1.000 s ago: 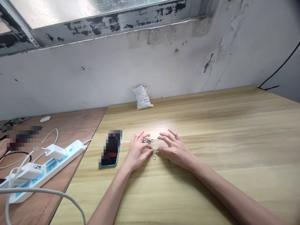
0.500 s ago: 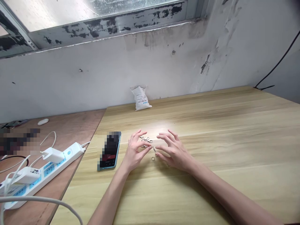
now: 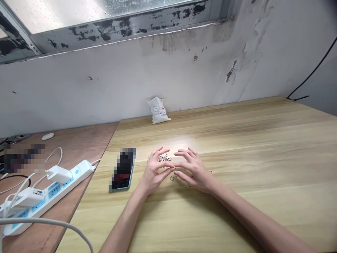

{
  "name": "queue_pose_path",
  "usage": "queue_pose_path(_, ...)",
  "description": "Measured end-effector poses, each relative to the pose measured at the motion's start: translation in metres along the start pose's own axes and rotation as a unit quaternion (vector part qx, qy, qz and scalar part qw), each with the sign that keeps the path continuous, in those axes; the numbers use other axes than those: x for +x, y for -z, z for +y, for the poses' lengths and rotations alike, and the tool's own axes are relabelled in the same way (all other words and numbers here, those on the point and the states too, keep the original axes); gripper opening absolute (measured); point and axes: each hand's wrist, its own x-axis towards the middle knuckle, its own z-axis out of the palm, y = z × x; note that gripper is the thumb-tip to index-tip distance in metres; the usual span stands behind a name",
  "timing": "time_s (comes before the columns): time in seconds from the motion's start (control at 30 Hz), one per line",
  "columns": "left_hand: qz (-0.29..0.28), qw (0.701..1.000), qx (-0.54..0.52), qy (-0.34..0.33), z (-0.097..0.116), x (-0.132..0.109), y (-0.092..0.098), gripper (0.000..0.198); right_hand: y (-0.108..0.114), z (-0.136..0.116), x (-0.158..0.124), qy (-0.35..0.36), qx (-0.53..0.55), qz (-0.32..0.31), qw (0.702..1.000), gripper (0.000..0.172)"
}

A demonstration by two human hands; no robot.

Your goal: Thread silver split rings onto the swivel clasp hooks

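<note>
My left hand (image 3: 155, 174) is closed in a pinch, thumb against index finger, at one end of a short metal chain (image 3: 175, 169). From the other side, the thumb and index finger of my right hand (image 3: 193, 172) are closed on the same chain. Most of the chain is hidden by my fingertips. Beneath and behind my left fingers lies a small pile of silver clasps and chains (image 3: 163, 158). A loose metal ring (image 3: 172, 179) rests on the table just below the fingertips. Another ring (image 3: 210, 173) shows beyond my right wrist.
A phone (image 3: 123, 170) lies left of my hands on the wooden table (image 3: 250, 151). A white packet (image 3: 158, 111) leans near the wall. On the lower brown surface at left are a power strip (image 3: 85, 170), plugged chargers (image 3: 60, 174) and loose white cables (image 3: 52, 221).
The fingertips of both hands have come together around the chain, which dangled more visibly from my left fingers before. My right hand has tightened its pinch. The ring past my right wrist has come into sight.
</note>
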Motion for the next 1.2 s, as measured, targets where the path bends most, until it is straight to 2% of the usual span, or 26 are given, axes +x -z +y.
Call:
queue_pose_path(0.17,-0.008,0.999,-0.018,-0.027,0.003,0.0,0.001,0.012,0.011,-0.004,0.002,-0.038,0.063,-0.053,0.996,0.024)
queue_pose_path(0.37,-0.017,0.998,-0.023,-0.05,0.002,0.0,0.001,0.012,0.016,-0.004,0.001,-0.051,0.13,-0.111,0.984,0.023)
queue_pose_path(0.6,-0.007,0.998,-0.02,-0.051,0.005,0.001,0.002,0.012,0.013,-0.004,-0.001,-0.041,0.14,-0.101,0.984,0.014)
queue_pose_path(0.73,-0.011,0.999,0.007,-0.04,0.006,0.0,-0.001,0.011,0.01,-0.004,-0.001,-0.034,0.089,-0.072,0.993,0.011)
queue_pose_path(0.93,-0.03,0.994,0.093,-0.058,0.006,-0.002,-0.01,0.011,0.003,-0.005,0.0,0.012,-0.1,-0.018,0.995,0.005)
queue_pose_path(1.03,-0.001,0.984,0.149,-0.093,0.007,-0.001,-0.015,0.012,0.0,-0.008,0.0,0.031,-0.153,-0.019,0.987,0.005)
queue_pose_path(1.2,0.034,0.969,0.211,-0.125,0.007,0.001,-0.017,0.016,-0.003,-0.01,-0.001,0.037,-0.169,-0.015,0.985,0.013)
